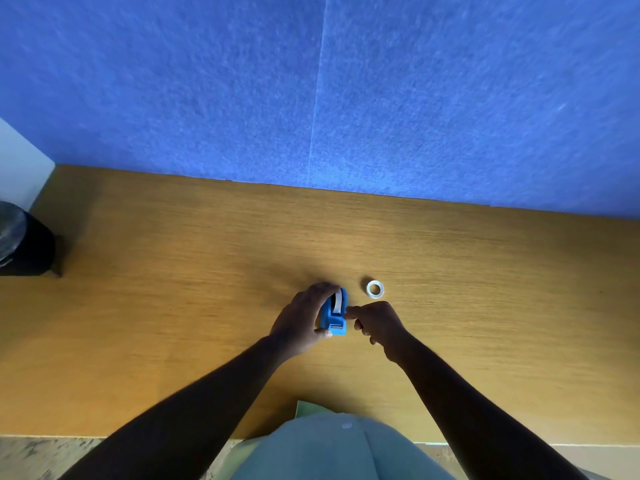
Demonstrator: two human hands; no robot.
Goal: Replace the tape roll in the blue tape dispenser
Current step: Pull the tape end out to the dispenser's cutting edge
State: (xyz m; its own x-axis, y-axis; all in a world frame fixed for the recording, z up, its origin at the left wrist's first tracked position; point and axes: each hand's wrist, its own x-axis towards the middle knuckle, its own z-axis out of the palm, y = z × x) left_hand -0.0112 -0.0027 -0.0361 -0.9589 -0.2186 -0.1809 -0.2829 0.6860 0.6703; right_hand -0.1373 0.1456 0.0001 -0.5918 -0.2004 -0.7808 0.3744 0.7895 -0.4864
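Observation:
The small blue tape dispenser (335, 314) stands on the wooden desk (173, 306) near the middle, with a white strip of tape showing along its top. My left hand (301, 320) wraps around its left side, fingers over the far end and thumb at the near end. My right hand (375, 322) sits just right of it, fingers curled, with the fingertips touching the dispenser's right side. A loose clear tape roll (375, 289) lies flat on the desk a little beyond my right hand, apart from both hands.
A blue felt partition (346, 98) rises along the desk's far edge. A black bin with a plastic liner (20, 240) stands off the desk's left end. A pale green sheet (308, 408) lies at the near edge by my body.

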